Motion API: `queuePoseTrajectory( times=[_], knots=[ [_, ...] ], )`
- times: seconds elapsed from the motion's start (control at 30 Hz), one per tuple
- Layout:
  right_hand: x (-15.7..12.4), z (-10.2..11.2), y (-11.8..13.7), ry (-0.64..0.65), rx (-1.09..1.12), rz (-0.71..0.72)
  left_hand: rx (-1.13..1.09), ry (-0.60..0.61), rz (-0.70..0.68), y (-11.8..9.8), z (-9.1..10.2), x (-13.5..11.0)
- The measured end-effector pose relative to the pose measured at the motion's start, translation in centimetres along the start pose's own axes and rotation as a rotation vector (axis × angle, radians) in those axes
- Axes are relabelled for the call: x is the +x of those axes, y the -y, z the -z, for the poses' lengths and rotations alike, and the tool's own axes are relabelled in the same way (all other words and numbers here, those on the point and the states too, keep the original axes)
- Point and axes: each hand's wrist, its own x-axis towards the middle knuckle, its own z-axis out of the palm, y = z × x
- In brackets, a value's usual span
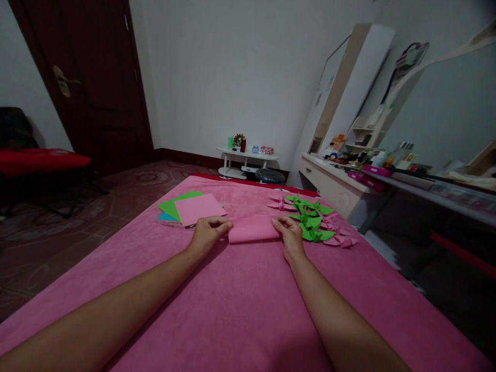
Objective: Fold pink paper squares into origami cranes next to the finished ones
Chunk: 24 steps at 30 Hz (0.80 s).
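Note:
A pink sheet of paper (pixel 253 230), bent over along its near edge, is stretched between my two hands just above the pink cloth (pixel 232 299). My left hand (pixel 209 233) pinches its left edge between thumb and fingers. At the opposite edge, my right hand (pixel 290 235) grips the paper the same way. Beyond my left hand lies a loose stack of square sheets, with a pink square (pixel 199 208) on top of green sheets (pixel 168 206) and a blue one (pixel 169 217). Right beside my right hand sit several folded paper cranes, green (pixel 312 222) and pink (pixel 341 239).
A small white table (pixel 248 153) with ornaments stands against the far wall. Along the right runs a dressing table (pixel 337 178) crowded with bottles and boxes. A red-covered chair (pixel 42 157) and a dark door (pixel 85 77) are on the left.

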Motion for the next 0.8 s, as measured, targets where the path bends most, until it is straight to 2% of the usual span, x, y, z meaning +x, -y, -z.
queuePoseTrajectory(
  times=[0.13, 0.3, 0.8],
  knots=[
    [0.0, 0.0, 0.0, 0.004, 0.013, -0.006, -0.013, 0.008, -0.028, 0.2, 0.1, 0.1],
    [-0.1, -0.1, 0.2, -0.008, 0.040, -0.032, -0.043, -0.017, 0.009, 0.0, 0.0, 0.0],
    [0.0, -0.1, 0.0, -0.012, -0.011, -0.046, 0.031, -0.071, -0.037, -0.9, -0.1, -0.2]
  ],
)
